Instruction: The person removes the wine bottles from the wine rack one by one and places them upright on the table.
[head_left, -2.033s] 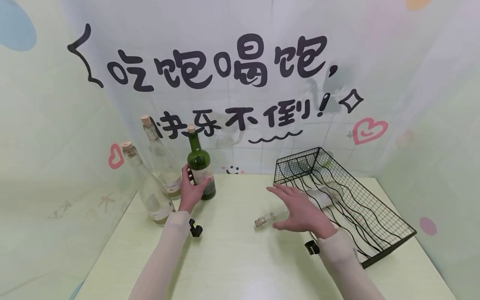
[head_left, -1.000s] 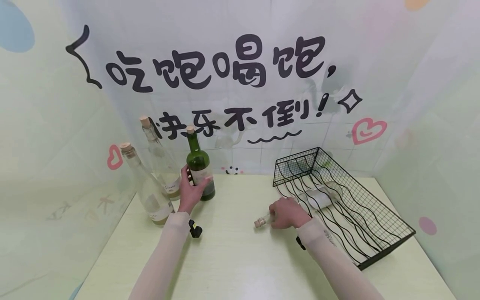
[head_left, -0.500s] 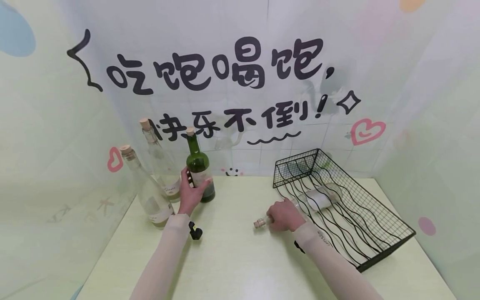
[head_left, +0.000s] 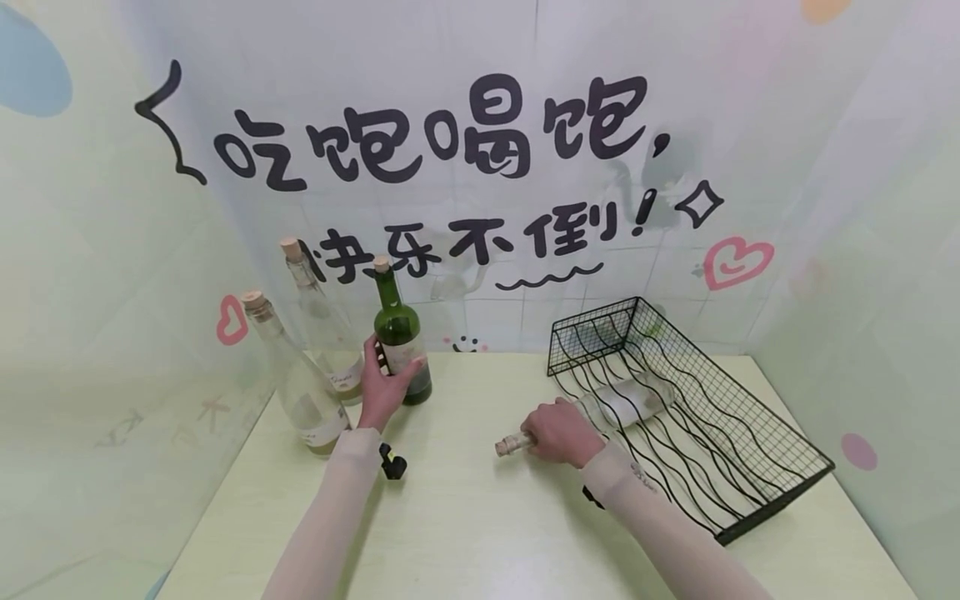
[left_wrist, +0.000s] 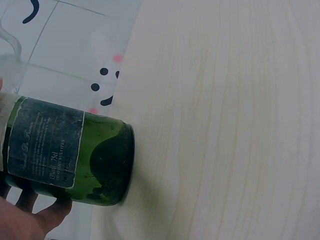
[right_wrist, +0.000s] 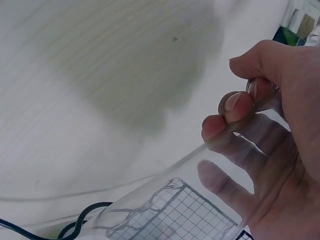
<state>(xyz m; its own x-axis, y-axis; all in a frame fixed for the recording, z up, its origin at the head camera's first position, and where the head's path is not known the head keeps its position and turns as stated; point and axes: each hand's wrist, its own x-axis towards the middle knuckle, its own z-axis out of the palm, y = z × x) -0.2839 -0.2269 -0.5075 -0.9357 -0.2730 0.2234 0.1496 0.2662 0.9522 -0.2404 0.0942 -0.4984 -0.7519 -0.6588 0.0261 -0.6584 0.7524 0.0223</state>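
My left hand (head_left: 384,390) holds an upright green wine bottle (head_left: 397,323) around its label. In the left wrist view, fingertips (left_wrist: 56,214) show beside the bottle's back label, and its base meets the tabletop. My right hand (head_left: 564,433) grips the neck of a corked clear glass bottle (head_left: 636,400), which lies in a black wire rack (head_left: 776,504). The neck and cork (head_left: 507,445) stick out past the hand to the left. Seen from the right wrist, the fingers curl around the clear glass (right_wrist: 165,187), with the thumb over them.
Two corked clear bottles, a nearer one (head_left: 306,408) and a farther one (head_left: 324,329), stand upright left of the green bottle. A pale table (head_left: 465,517) lies beneath everything. Behind it hangs a printed wall sheet (head_left: 480,33), and further sheets enclose both sides.
My right hand was spread above the clear bottle, then came down and gripped its neck. The bottle has since shifted slightly left. My left hand stays on the green wine bottle.
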